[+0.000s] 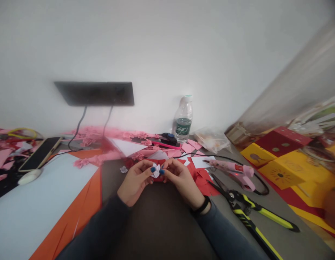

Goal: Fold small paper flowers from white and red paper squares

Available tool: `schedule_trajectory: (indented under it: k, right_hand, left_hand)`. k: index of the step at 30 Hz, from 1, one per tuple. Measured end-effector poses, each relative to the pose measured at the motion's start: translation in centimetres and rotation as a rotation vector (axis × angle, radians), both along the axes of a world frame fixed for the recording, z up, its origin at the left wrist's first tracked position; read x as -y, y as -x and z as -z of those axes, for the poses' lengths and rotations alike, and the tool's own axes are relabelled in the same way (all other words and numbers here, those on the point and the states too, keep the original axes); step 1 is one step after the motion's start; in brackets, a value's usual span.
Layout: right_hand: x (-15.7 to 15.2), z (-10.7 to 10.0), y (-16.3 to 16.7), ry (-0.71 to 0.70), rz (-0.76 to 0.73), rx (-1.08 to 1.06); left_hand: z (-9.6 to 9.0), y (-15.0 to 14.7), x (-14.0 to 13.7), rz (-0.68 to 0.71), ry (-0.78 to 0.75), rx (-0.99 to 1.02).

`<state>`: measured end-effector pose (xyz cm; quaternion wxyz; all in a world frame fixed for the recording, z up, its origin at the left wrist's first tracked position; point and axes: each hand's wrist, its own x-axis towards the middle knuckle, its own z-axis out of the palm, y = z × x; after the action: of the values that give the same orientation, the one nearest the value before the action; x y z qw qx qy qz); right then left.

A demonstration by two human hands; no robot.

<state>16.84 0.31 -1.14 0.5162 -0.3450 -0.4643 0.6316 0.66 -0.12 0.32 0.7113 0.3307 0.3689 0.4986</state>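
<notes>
Between my two hands is a small folded white paper flower (pixel 156 171), its petals spread toward me. My left hand (pixel 136 180) pinches it from the left, thumb on the near side. From the right, my right hand (pixel 180 180) grips it with thumb and fingers. The far fingertips are partly hidden behind the paper. Red paper (pixel 203 183) lies just beyond and to the right of my hands. A small white paper piece (pixel 124 169) rests left of my left hand.
At right lie a pink glue gun (pixel 235 169) with its cord and open yellow-black shears (pixel 237 202). A water bottle (pixel 183 121) stands by the wall. White sheets (pixel 48 187), orange paper (pixel 83 202), a phone (pixel 41 153) and a mouse (pixel 29 177) are left; yellow boxes (pixel 282 169) far right.
</notes>
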Motion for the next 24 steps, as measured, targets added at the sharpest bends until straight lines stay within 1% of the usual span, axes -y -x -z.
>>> schedule_trajectory:
  k: [2,3,5,10,12,14,16,19,22,24]
  right_hand:
    - [0.19,-0.20,0.18,-0.126,0.101,0.110]
    - [0.32,-0.30,0.29,-0.169,0.138,0.154]
    - [0.56,-0.40,0.51,-0.208,0.161,0.203]
    - [0.77,-0.06,0.91,-0.158,0.082,0.142]
    - [0.63,0.18,0.94,-0.132,0.080,0.102]
    - [0.43,0.36,0.87,-0.118,0.101,0.053]
    - [0.23,0.41,0.72,-0.111,0.122,0.014]
    - [0.06,0.21,0.40,-0.075,0.104,0.000]
    - [0.05,-0.03,0.19,-0.028,0.057,-0.009]
    - [0.07,-0.09,0.17,-0.013,0.027,-0.025]
  left_hand:
    - [0.12,-0.10,-0.03,-0.050,-0.044,-0.044]
    - [0.16,-0.14,-0.01,-0.079,-0.068,-0.072]
    - [0.24,-0.19,0.07,-0.123,-0.121,-0.138]
    - [0.50,0.04,0.09,-0.156,-0.269,-0.328]
    - [0.60,0.13,0.00,-0.154,-0.327,-0.391]
    - [0.63,0.15,-0.07,-0.139,-0.346,-0.380]
    - [0.56,0.13,-0.07,-0.100,-0.340,-0.312]
    - [0.36,0.14,0.03,-0.041,-0.351,-0.261]
    - [0.29,0.25,0.06,-0.048,-0.351,-0.276]
    - [0.30,0.30,0.02,-0.065,-0.313,-0.257]
